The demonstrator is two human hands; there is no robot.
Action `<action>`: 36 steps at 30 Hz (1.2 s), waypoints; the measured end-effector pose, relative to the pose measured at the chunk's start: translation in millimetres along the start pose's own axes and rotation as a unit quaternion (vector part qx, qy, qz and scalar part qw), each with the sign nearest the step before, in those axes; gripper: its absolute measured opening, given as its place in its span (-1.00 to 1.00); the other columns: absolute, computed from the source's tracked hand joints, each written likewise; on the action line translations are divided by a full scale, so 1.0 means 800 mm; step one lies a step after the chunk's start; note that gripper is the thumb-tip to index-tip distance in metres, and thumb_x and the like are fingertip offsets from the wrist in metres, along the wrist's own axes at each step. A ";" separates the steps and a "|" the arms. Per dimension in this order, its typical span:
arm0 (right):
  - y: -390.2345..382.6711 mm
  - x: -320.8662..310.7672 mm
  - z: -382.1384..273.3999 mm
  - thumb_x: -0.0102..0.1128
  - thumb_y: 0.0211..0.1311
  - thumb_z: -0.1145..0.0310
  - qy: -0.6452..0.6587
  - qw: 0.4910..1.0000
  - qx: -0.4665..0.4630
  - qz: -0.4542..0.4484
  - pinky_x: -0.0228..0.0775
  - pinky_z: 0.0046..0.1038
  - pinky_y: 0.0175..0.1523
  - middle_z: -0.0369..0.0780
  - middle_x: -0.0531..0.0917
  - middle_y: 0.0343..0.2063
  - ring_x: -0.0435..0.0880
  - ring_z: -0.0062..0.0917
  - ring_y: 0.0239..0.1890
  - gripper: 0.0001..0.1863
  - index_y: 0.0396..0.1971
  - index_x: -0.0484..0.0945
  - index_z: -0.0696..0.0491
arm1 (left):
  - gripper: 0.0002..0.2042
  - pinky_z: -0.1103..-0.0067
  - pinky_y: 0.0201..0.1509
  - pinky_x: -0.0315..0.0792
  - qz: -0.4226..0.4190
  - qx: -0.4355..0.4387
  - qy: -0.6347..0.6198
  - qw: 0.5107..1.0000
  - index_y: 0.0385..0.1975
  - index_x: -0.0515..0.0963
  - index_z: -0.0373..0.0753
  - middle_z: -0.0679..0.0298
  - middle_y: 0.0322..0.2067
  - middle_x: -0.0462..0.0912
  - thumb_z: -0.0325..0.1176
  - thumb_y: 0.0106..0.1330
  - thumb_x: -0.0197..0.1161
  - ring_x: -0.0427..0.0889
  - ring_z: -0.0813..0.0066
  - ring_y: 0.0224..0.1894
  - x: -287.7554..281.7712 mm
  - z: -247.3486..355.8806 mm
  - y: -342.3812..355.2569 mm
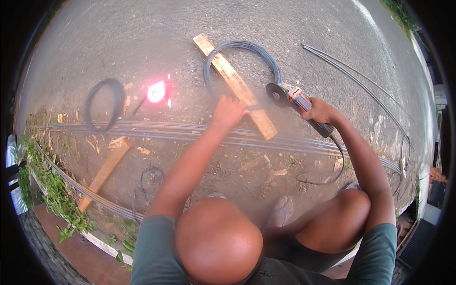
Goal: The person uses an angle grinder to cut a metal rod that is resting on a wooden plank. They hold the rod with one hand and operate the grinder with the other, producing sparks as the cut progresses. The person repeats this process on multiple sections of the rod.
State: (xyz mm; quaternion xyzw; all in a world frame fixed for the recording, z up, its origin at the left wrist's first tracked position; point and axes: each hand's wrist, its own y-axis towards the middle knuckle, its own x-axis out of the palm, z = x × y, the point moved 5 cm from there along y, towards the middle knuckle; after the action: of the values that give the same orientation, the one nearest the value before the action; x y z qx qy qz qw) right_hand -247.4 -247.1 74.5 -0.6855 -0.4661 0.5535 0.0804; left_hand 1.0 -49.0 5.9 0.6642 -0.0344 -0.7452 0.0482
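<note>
Lettering, too small to make out, on the body of the angle grinder, right of the frame's centre; tiny mark on the dark shirt front at the lower edge, likewise too small to tell. Right grip wrapped round the grinder's body, fingers curled close. Cutting disc at the tool's left end, just by the right side of the wire coil; cannot tell whether touching. Left grip near the centre of the frame, curled closed on the coil's lower edge, above the wooden board; cannot tell how tightly. Coil lying over the board in the upper middle, board aslant beneath, lower end across a bundle of long metal rods. Power cord looping down from the grinder to the ground at lower right of centre. Second coil, slightly blurred, at left of the frame; beside it a glaring pink-red patch, too washed out to identify. Second board at lower left, slanting near green weeds. More rods at upper right, bending down the frame's right side
</note>
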 end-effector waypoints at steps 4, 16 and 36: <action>-0.004 -0.002 -0.014 0.38 -0.12 0.06 0.005 1.000 -0.005 -0.005 0.52 -0.24 0.07 0.09 0.71 -0.16 0.72 -0.13 -0.11 -0.24 0.07 0.56 0.28 | -0.54 0.36 -0.09 0.35 -0.008 -0.001 0.003 1.000 -0.40 0.56 -0.19 0.19 -0.53 0.70 0.15 0.40 0.15 0.69 0.26 -0.32 0.001 -0.001 -0.002; -0.004 -0.004 -0.018 0.38 -0.13 0.06 0.009 1.000 0.000 -0.003 0.52 -0.25 0.07 0.09 0.72 -0.18 0.73 -0.15 -0.12 -0.26 0.04 0.57 0.28 | -0.56 0.37 -0.09 0.35 -0.001 -0.005 0.002 1.000 -0.40 0.56 -0.16 0.20 -0.52 0.71 0.15 0.39 0.16 0.67 0.28 -0.32 0.000 -0.001 -0.001; 0.003 -0.003 -0.020 0.40 -0.13 0.10 0.010 1.000 -0.009 0.025 0.51 -0.28 0.04 0.02 0.72 -0.22 0.71 -0.22 -0.16 -0.31 0.01 0.59 0.24 | -0.56 0.38 -0.11 0.35 0.000 -0.005 0.002 1.000 -0.40 0.56 -0.17 0.20 -0.52 0.71 0.14 0.40 0.15 0.68 0.28 -0.32 -0.002 0.000 -0.001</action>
State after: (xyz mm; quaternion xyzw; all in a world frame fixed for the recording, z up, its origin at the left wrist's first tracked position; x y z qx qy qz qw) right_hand -232.8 -243.3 80.8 -0.7033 -0.4527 0.5442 0.0649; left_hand 1.4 -48.0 7.4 0.6658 -0.0306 -0.7437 0.0519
